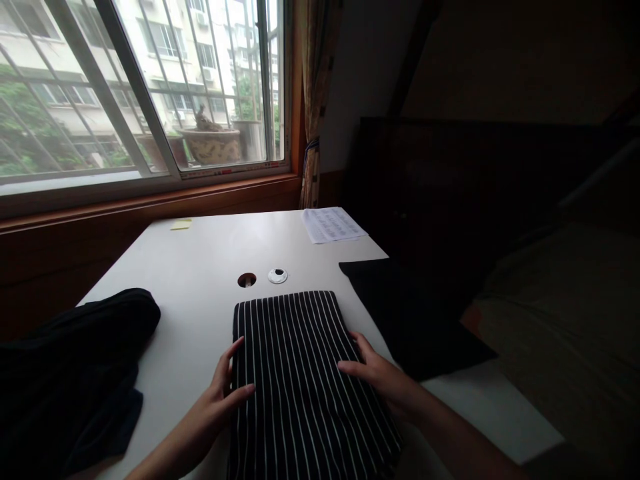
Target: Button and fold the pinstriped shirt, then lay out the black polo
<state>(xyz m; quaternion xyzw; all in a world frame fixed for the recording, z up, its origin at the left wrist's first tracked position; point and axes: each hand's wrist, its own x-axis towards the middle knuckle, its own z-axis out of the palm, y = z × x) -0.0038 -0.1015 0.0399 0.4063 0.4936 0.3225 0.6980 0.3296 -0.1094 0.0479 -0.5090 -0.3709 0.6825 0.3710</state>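
A folded black cloth with thin white stripes (295, 380), possibly a garment, lies in front of me on the white table (200, 253). Along its left edge my left hand (220, 393) holds it, thumb and forefinger resting at the edge. My right hand (375, 373) grips the opposite edge, with the thumb on top of the stripes. The lower fingers of both hands are partly hidden by the cloth. The near end of the cloth runs out of view.
Dark clothing (80, 380) is heaped at the left. A flat black cloth (410, 313) lies on the right side. Farther back are a cable hole (247, 280), its loose white cover (278, 276), printed sheets (333, 225) and yellow sticky notes (181, 225). A barred window (150, 100) stands behind.
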